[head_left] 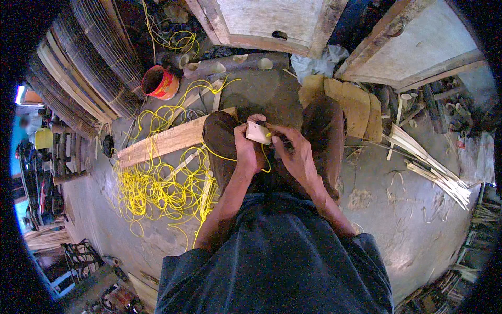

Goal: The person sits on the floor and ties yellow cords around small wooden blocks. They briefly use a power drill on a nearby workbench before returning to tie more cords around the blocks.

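Head view shows a small pale block (258, 134), probably wood, held up between the person's knees, with the left hand (246, 144) clamped around its left side and top. At the block's right edge sits a bit of yellow cord (269, 135), and the right hand (294, 146) has its thumb and forefinger drawn in close beside it; whether those fingertips actually pinch the cord cannot be told. The likeliest trouble lies in the tangled heap of cord (157, 191) on the floor to the left: its loops cross one another and some drape over the wooden plank (162, 141), so a tug could tighten them into a knot or catch them on the plank's edge. A sudden snag might also jerk the block askew in the left hand, or pull the cord away from the right fingertips. One strand passes across the left trouser knee (217, 138), where a shift of the leg could drag it. Hard to make out is how the cord meets the block; the block's underside is concealed, the strand is lost behind the left wrist, and the inside of the red bucket (166, 88) is dark.
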